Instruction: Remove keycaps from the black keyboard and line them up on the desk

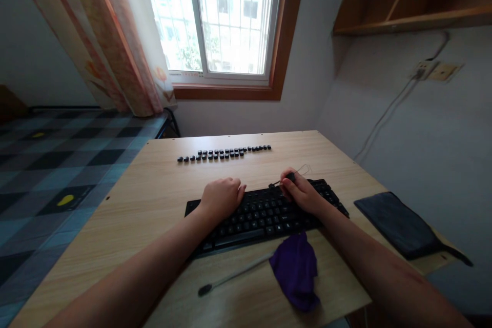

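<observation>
A black keyboard [255,218] lies at an angle on the wooden table, with its left part under my left forearm. My left hand [222,196] rests on its far left edge, fingers curled over and the thumb pointing right. Above the right part of the keyboard, my right hand [300,193] pinches a small black-handled wire keycap puller [291,177]. Thin wire loops stick out from it to the upper right. A small black piece [272,185] shows at its left end, by the keyboard's far edge; whether it is gripped I cannot tell.
Several black keycaps [221,156] stand in rows toward the back of the table [154,184]. In front of the keyboard lie a purple cloth [295,271] and a thin brush [234,274] with a dark tip. A dark pouch [397,223] lies at the right edge.
</observation>
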A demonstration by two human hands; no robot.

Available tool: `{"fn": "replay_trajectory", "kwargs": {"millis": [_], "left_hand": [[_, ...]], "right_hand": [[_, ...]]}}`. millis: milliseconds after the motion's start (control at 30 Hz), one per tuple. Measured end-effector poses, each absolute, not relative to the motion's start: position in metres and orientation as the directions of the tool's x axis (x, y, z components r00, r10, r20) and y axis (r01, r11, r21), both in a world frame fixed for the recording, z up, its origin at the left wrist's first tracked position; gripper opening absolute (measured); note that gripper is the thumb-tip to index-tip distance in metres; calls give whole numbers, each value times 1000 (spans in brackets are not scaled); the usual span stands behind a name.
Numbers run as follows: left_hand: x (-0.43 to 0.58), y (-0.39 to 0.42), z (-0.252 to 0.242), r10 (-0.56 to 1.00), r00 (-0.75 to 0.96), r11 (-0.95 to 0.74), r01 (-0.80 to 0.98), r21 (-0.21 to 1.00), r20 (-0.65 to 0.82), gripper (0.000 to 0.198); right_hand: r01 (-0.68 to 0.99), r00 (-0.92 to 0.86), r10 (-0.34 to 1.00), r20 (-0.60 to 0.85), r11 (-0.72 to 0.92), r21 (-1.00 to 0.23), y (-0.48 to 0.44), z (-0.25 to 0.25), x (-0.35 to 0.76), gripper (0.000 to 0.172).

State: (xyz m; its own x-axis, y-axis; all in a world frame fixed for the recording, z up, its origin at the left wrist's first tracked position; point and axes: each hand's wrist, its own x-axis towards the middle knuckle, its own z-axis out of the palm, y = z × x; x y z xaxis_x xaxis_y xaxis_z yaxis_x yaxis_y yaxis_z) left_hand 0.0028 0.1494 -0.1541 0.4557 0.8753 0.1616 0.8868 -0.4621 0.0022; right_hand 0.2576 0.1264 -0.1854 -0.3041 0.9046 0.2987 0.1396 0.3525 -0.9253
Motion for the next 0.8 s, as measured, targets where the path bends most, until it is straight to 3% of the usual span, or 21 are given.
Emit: {"fn": "replay_trajectory", "kwargs": {"millis": [300, 600, 733, 800], "left_hand": [[18, 122, -138, 670, 696, -710, 703, -51, 257, 34], [19, 125, -149, 662, 696, -722, 692, -13, 278, 32], [17, 127, -151, 682, 670, -703, 711, 11, 294, 31], [16, 129, -151, 698, 644, -684, 729, 26, 313, 31]], "right_hand": [[305, -400, 831, 387, 519, -799, 99, -157, 237, 8], [212, -326, 864, 385, 464, -860, 101, -162, 235, 19], [309, -227, 856, 465, 516, -799, 102, -161, 237, 23], [429, -197, 803, 562, 586, -687, 103, -157, 240, 26]]}}
